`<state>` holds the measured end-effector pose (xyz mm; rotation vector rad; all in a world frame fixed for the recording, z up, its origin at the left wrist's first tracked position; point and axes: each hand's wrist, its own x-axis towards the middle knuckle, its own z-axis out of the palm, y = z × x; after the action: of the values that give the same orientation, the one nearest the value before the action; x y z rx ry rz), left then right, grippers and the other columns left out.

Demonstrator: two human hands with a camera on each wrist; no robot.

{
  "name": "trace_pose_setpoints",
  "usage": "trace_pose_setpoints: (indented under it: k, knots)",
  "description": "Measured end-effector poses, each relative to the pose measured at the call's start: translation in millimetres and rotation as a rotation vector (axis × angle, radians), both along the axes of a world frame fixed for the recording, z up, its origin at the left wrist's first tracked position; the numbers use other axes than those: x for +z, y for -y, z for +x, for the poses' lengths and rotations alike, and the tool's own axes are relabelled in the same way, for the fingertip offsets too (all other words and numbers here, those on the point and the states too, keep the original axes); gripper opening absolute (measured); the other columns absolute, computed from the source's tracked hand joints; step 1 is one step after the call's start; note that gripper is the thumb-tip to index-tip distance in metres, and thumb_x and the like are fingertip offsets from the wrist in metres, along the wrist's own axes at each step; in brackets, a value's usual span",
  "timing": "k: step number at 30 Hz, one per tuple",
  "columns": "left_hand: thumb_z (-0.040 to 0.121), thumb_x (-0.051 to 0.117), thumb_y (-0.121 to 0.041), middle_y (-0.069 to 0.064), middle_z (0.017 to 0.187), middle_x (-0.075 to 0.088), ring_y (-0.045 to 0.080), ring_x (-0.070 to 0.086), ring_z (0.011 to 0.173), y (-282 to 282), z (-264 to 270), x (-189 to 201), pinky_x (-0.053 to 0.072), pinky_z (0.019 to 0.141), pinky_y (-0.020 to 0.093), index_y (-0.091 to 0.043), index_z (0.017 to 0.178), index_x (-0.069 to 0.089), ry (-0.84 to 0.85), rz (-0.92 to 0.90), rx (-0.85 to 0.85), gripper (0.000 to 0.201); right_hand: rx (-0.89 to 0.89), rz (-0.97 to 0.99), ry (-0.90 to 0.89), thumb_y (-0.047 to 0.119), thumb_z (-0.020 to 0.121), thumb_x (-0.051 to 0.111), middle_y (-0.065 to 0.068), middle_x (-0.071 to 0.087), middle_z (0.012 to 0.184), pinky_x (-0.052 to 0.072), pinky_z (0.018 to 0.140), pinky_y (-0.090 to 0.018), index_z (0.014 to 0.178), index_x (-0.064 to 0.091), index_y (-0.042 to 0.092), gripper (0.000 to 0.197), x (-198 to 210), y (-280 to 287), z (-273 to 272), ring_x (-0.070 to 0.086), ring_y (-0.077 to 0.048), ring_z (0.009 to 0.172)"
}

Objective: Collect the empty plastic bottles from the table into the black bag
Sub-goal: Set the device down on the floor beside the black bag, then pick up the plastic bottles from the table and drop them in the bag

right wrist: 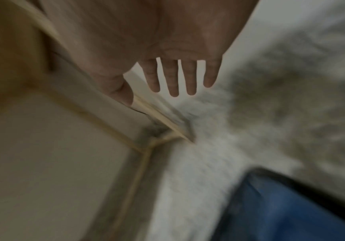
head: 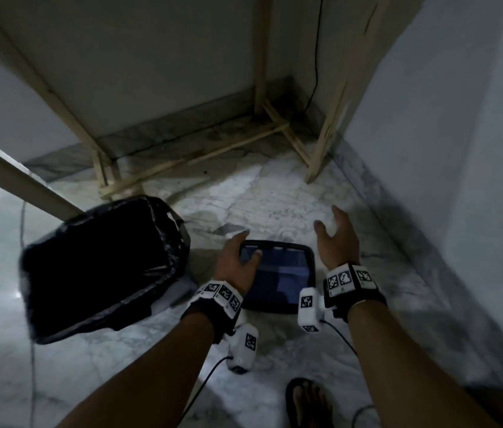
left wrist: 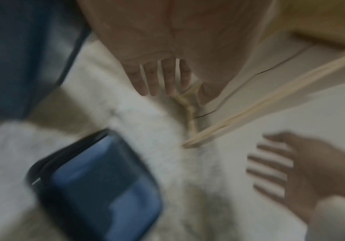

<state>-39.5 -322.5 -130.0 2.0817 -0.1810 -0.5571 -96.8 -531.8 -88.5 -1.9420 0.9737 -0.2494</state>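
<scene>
No plastic bottle shows in any view. The black bag (head: 98, 267) sits on the marble floor at the left with its mouth open; it is a dark blur (left wrist: 23, 57) in the left wrist view. My left hand (head: 237, 257) hovers with its fingers (left wrist: 159, 78) spread over the left side of a dark-rimmed blue container (head: 308, 257), just right of the bag, and holds nothing. My right hand (head: 336, 236) hangs open and empty above the floor beyond the container's right corner, its fingers (right wrist: 177, 76) straight.
A wooden table frame (head: 262, 57) stands against the back wall, with crossbars low over the floor. A pale table edge (head: 12, 177) cuts in from the left above the bag. A wall closes the right side. A sandalled foot (head: 305, 400) is near the bottom.
</scene>
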Motion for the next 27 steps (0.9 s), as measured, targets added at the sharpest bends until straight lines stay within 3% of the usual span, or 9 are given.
trace_pose_setpoints:
  k: [3,7,11,14,17,19,21,23,27]
  knots:
    - [0.091,0.064,-0.029,0.006,0.147,0.046,0.025,0.049,0.130,2.9,1.4,114.7,0.045,0.105,0.044,-0.026,0.139,0.048,0.038,-0.046,-0.020,0.050,0.109,-0.084,0.038,0.033,0.090,0.058,-0.008,0.046,0.147,0.037,0.110,-0.042,0.143,0.041,0.019,0.058,120.8,0.2,12.9,0.045,-0.026,0.133]
    - [0.091,0.063,-0.033,0.007,0.141,0.051,0.024,0.054,0.124,-8.8,6.6,260.3,0.047,0.100,0.040,-0.029,0.137,0.049,0.108,-0.023,-0.049,0.048,0.233,-0.152,0.053,0.028,0.087,0.061,-0.011,0.053,0.138,0.037,0.100,-0.032,0.141,0.044,0.017,0.057,271.8,-12.7,23.2,0.050,-0.027,0.125]
    - [0.093,0.060,-0.038,0.000,0.144,0.047,0.019,0.050,0.128,-36.8,16.2,394.1,0.044,0.096,0.030,-0.033,0.138,0.046,0.149,0.005,-0.045,0.047,0.351,-0.228,0.089,0.028,0.085,0.063,-0.007,0.050,0.144,0.036,0.109,-0.038,0.142,0.044,0.020,0.060,399.2,-33.7,34.1,0.045,-0.026,0.132]
    - [0.091,0.060,-0.043,0.001,0.143,0.051,0.019,0.050,0.129,-70.0,26.6,471.4,0.047,0.100,0.039,-0.031,0.138,0.048,0.148,0.018,-0.035,0.050,0.417,-0.278,0.104,0.029,0.088,0.062,-0.007,0.049,0.145,0.032,0.106,-0.031,0.142,0.045,0.017,0.058,476.3,-51.8,45.1,0.044,-0.025,0.133]
    - [0.089,0.057,-0.052,0.002,0.141,0.054,0.021,0.052,0.129,-105.1,42.3,533.0,0.048,0.100,0.041,-0.025,0.140,0.048,0.169,0.083,-0.023,0.058,0.476,-0.265,0.091,0.032,0.090,0.059,-0.005,0.045,0.148,0.032,0.110,-0.034,0.143,0.042,0.019,0.058,531.2,-67.3,61.7,0.041,-0.025,0.137]
    - [0.092,0.059,-0.040,0.000,0.138,0.055,0.019,0.053,0.125,-127.2,57.8,566.7,0.044,0.095,0.031,-0.023,0.139,0.049,0.239,0.115,-0.028,0.050,0.501,-0.289,0.080,0.033,0.089,0.058,-0.004,0.043,0.149,0.035,0.111,-0.043,0.142,0.042,0.020,0.057,556.0,-77.0,77.3,0.040,-0.026,0.137]
    - [0.093,0.061,-0.029,-0.003,0.132,0.054,0.016,0.053,0.120,-147.1,77.8,593.3,0.040,0.090,0.028,-0.021,0.136,0.051,0.296,0.144,-0.021,0.045,0.537,-0.310,0.064,0.034,0.088,0.059,-0.005,0.044,0.147,0.038,0.109,-0.046,0.141,0.042,0.021,0.057,572.4,-85.9,94.8,0.041,-0.027,0.135]
    - [0.092,0.062,-0.029,0.001,0.133,0.054,0.022,0.055,0.120,-163.4,104.8,607.3,0.042,0.088,0.030,-0.025,0.134,0.053,0.342,0.207,-0.028,0.044,0.571,-0.325,0.039,0.034,0.087,0.059,-0.004,0.045,0.145,0.038,0.108,-0.043,0.141,0.042,0.021,0.057,581.0,-91.7,116.0,0.041,-0.027,0.134]
    - [0.089,0.061,-0.039,0.004,0.134,0.052,0.028,0.052,0.123,-179.8,165.8,612.0,0.047,0.096,0.042,-0.029,0.132,0.052,0.379,0.382,-0.096,0.045,0.633,-0.350,0.009,0.032,0.085,0.060,-0.005,0.043,0.146,0.040,0.106,-0.043,0.139,0.043,0.019,0.059,574.5,-92.9,174.7,0.041,-0.028,0.133]
